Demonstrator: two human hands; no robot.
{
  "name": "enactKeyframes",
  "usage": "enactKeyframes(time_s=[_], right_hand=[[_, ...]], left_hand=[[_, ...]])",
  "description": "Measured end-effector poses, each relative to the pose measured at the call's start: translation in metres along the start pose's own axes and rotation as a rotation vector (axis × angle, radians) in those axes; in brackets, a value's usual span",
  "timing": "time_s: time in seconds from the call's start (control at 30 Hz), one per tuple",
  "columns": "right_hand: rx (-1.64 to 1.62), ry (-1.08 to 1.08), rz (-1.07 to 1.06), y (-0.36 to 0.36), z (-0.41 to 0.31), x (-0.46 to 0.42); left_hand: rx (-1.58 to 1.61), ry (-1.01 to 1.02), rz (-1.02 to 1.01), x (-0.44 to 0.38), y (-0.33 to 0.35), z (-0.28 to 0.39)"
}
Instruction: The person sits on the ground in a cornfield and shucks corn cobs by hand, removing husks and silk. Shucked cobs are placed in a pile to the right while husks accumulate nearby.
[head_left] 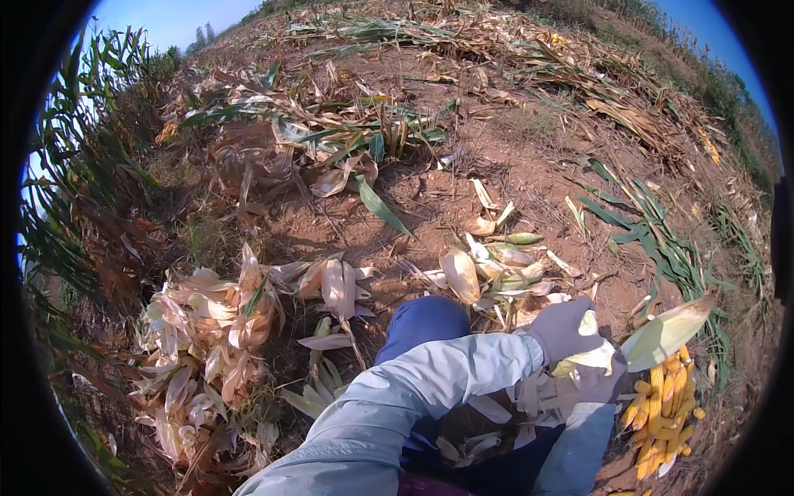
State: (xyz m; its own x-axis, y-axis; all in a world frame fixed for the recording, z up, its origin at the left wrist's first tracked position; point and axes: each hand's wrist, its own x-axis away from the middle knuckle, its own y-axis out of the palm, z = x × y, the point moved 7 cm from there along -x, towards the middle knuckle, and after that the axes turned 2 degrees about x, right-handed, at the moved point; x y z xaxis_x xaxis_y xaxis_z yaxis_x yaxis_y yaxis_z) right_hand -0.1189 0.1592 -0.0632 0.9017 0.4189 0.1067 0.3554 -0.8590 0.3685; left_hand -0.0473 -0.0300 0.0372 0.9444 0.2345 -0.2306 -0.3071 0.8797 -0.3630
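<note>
Both my hands wear grey gloves and meet at the right, in front of my knee. My left hand grips pale husk leaves. Just below it, my right hand is closed around the same husked piece, which seems to be a corn ear; its kernels are hidden. A broad pale-green husk sticks out to the right of my right hand. Close by on the right lies a pile of bare yellow corn cobs. Stripped husks lie on the ground under my forearms.
Unhusked ears lie on the soil beyond my knee. A large heap of dry husks is at the left. Green stalks lie at the right, and standing corn plants edge the left side.
</note>
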Motion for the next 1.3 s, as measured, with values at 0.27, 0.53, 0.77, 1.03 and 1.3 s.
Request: enactKeyframes(time_s=[0.27,0.53,0.77,1.03,1.3], right_hand=[[-0.165,-0.219,0.356,-0.054,-0.058,0.018],[0.044,-0.580,0.874,-0.129,-0.104,0.054],[1.533,-0.110,-0.318,-0.036,0.021,0.030],[0.427,-0.150,0.030,0.022,-0.028,0.003],[-0.095,-0.229,0.177,-0.001,-0.036,-0.017]], left_hand=[[0.267,-0.102,0.574,-0.008,-0.118,-0.002],[1.145,-0.072,0.963,0.006,-0.200,-0.046],[1.477,-0.160,0.634,-0.013,-0.148,-0.044],[1.372,-0.244,0.420,-0.013,-0.089,-0.029],[1.076,-0.422,0.300,-0.001,-0.043,-0.031]])
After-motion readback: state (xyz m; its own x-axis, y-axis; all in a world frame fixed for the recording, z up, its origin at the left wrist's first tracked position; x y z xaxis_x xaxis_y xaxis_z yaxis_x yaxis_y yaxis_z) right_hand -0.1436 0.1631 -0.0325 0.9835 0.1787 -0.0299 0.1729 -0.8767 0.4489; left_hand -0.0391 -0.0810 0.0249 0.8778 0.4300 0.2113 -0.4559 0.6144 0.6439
